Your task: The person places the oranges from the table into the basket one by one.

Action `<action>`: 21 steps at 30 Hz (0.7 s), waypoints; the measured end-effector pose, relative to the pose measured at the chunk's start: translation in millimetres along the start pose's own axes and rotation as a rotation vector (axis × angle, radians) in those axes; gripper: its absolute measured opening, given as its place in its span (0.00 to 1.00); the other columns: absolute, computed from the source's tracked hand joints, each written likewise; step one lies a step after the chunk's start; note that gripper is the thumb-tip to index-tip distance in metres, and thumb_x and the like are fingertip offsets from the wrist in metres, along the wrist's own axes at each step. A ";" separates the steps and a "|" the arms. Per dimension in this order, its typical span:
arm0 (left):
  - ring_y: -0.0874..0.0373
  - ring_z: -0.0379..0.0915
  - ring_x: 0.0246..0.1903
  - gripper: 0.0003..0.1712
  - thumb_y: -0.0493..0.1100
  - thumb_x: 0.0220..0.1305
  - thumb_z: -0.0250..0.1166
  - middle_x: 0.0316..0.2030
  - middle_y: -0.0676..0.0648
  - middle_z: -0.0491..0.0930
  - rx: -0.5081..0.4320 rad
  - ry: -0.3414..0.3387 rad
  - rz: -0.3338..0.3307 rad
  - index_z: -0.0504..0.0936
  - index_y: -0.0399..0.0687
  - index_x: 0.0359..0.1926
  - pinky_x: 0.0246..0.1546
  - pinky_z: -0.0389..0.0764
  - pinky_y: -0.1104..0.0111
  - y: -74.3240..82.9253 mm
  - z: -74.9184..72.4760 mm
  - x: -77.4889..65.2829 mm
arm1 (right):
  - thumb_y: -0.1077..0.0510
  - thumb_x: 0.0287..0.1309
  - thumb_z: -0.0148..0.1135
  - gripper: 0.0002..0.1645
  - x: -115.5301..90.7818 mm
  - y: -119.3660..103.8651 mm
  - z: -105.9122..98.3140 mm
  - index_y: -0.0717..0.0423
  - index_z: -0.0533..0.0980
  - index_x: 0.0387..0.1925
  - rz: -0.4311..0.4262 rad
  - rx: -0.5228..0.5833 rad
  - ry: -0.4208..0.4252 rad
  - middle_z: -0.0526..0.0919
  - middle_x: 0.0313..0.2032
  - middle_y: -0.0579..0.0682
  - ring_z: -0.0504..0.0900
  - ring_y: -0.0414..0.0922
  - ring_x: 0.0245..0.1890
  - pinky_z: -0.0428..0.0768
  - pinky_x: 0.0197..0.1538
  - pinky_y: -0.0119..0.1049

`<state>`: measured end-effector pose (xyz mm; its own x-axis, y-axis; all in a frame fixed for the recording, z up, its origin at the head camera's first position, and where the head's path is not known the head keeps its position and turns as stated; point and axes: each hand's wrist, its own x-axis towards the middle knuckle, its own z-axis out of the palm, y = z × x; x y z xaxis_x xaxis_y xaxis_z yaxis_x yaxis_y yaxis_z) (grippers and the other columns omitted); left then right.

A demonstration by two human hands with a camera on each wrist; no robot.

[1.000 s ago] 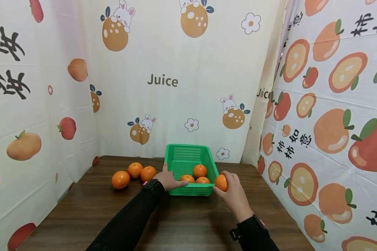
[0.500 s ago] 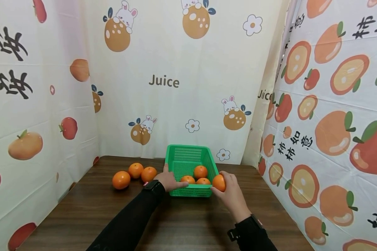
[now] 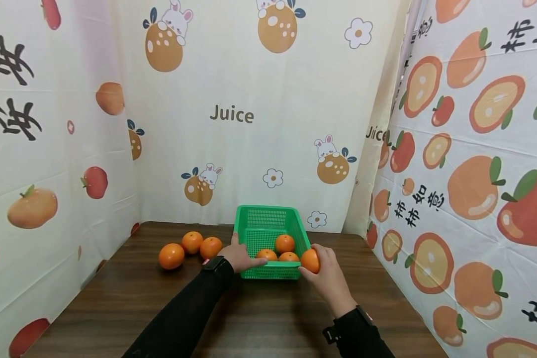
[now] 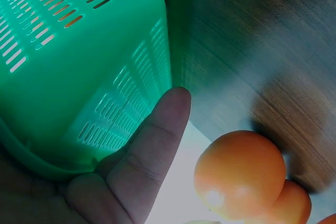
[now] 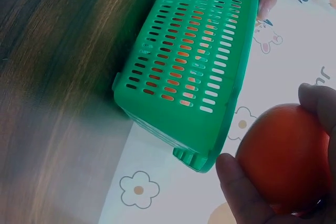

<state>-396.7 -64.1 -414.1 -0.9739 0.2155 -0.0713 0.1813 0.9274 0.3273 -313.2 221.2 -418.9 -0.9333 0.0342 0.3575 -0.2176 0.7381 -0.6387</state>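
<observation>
1. The right hand grips an orange between curled fingers and thumb, at the green basket's 4 o'clock, just beside its near corner
2. The left hand lies at the basket's 8 o'clock, gripping nothing in its curl: thumb straight along the near rim, another finger straight along the outer side
3. Inside the basket, three oranges sit together between 5 and 6 o'clock
4. At the basket's 9 o'clock, three loose oranges lie grouped on the table, a dark brown wood-grain surface with a soft sheen
5. At 12 o'clock hangs a cream back cloth printed with "Juice", rabbits and flowers
6. A fruit-printed right cloth closes 3 o'clock; a left cloth with fruit and dark characters stands beyond 9 o'clock
</observation>
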 end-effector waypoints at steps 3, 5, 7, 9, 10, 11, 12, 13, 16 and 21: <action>0.45 0.84 0.51 0.60 0.83 0.63 0.58 0.85 0.30 0.42 -0.020 0.003 0.001 0.74 0.38 0.75 0.51 0.85 0.54 0.1 -1.8 -4.0 | 0.49 0.63 0.78 0.40 0.5 -0.5 0.7 0.51 0.71 0.71 0.000 0.000 -0.001 0.73 0.64 0.57 0.78 0.52 0.52 0.83 0.59 0.54; 0.44 0.84 0.51 0.60 0.83 0.63 0.59 0.85 0.30 0.42 -0.031 0.004 0.006 0.74 0.37 0.75 0.51 0.85 0.54 0.8 -3.1 -6.5 | 0.49 0.63 0.78 0.40 1.0 -0.5 1.5 0.51 0.72 0.71 0.003 0.003 0.000 0.73 0.64 0.57 0.78 0.52 0.52 0.83 0.59 0.54; 0.45 0.84 0.50 0.60 0.83 0.63 0.60 0.84 0.29 0.42 -0.033 0.007 0.010 0.74 0.37 0.74 0.50 0.85 0.54 1.1 -3.6 -7.5 | 0.49 0.63 0.78 0.40 1.7 -0.4 2.6 0.51 0.72 0.71 0.000 0.008 0.001 0.73 0.64 0.57 0.78 0.52 0.52 0.83 0.59 0.53; 0.45 0.84 0.49 0.61 0.84 0.62 0.59 0.84 0.29 0.42 -0.024 0.009 0.009 0.75 0.37 0.74 0.49 0.85 0.54 0.5 -2.2 -5.0 | 0.49 0.63 0.78 0.40 2.9 -1.0 3.8 0.51 0.71 0.72 -0.003 0.013 0.001 0.73 0.65 0.57 0.78 0.52 0.52 0.83 0.59 0.52; 0.45 0.84 0.49 0.62 0.85 0.61 0.59 0.85 0.30 0.43 -0.021 0.009 0.006 0.75 0.37 0.74 0.49 0.85 0.54 0.0 -1.3 -3.1 | 0.49 0.63 0.78 0.40 3.5 -1.5 4.4 0.52 0.71 0.72 -0.008 0.016 0.001 0.73 0.65 0.57 0.78 0.52 0.52 0.83 0.58 0.52; 0.45 0.84 0.49 0.61 0.85 0.61 0.59 0.84 0.30 0.43 -0.019 0.009 0.006 0.75 0.37 0.74 0.49 0.85 0.54 0.1 -1.7 -3.1 | 0.49 0.63 0.78 0.40 4.5 -1.9 4.9 0.52 0.71 0.72 -0.011 0.019 -0.002 0.73 0.65 0.57 0.78 0.52 0.52 0.83 0.58 0.52; 0.45 0.84 0.49 0.62 0.85 0.61 0.59 0.84 0.30 0.43 -0.015 0.010 0.004 0.75 0.37 0.74 0.49 0.85 0.54 0.2 -1.9 -2.9 | 0.48 0.63 0.78 0.41 5.4 -2.6 5.4 0.51 0.71 0.72 -0.010 0.020 -0.005 0.73 0.65 0.56 0.78 0.52 0.53 0.83 0.58 0.52; 0.45 0.84 0.49 0.61 0.85 0.62 0.59 0.84 0.30 0.44 -0.013 0.011 0.005 0.75 0.38 0.74 0.49 0.85 0.55 0.4 -2.4 -3.0 | 0.48 0.63 0.78 0.40 6.2 -3.7 5.6 0.51 0.71 0.72 -0.011 0.023 -0.009 0.73 0.65 0.56 0.78 0.52 0.53 0.83 0.59 0.52; 0.45 0.84 0.49 0.61 0.85 0.62 0.58 0.84 0.29 0.44 -0.011 0.009 0.008 0.75 0.38 0.74 0.48 0.85 0.55 1.8 -4.9 -5.2 | 0.47 0.63 0.77 0.40 8.3 -7.5 6.1 0.49 0.71 0.72 -0.014 0.034 -0.016 0.73 0.66 0.56 0.78 0.52 0.53 0.84 0.59 0.52; 0.43 0.85 0.52 0.62 0.85 0.62 0.57 0.84 0.29 0.44 -0.024 0.009 0.020 0.75 0.38 0.74 0.51 0.86 0.54 1.9 -5.3 -7.0 | 0.46 0.63 0.77 0.39 10.3 -11.9 8.7 0.47 0.72 0.71 -0.017 0.066 -0.023 0.73 0.65 0.54 0.78 0.51 0.53 0.84 0.58 0.51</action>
<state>-390.3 -65.5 -408.1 -0.9713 0.2311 -0.0558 0.1976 0.9153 0.3508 -322.7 206.8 -413.6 -0.9356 0.0061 0.3531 -0.2507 0.6926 -0.6763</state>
